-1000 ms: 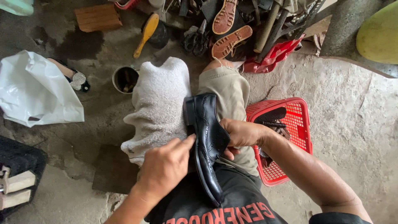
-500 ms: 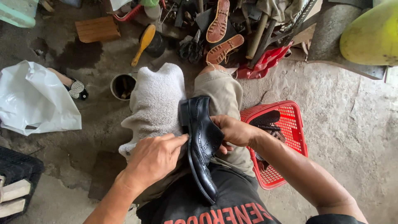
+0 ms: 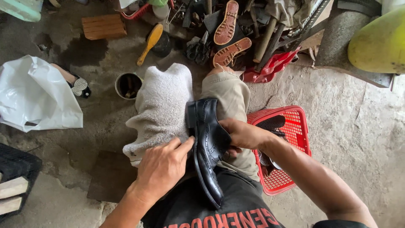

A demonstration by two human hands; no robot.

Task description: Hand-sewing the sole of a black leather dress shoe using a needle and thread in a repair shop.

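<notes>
Fingers of my right hand [image 3: 242, 134] gripped the black brogue shoe [image 3: 209, 145] resting on its side across my lap, while my left hand [image 3: 162, 166] pressed flat beside the towel [image 3: 161, 105]; polishing looked unfinished to me.

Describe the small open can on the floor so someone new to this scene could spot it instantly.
Start at the white towel draped over the person's knee, in the middle of the picture. Just left of its upper edge, on the stained concrete floor, stands the can. It is the only round, dark, open-topped container there, between the towel and the white plastic bag.
</notes>
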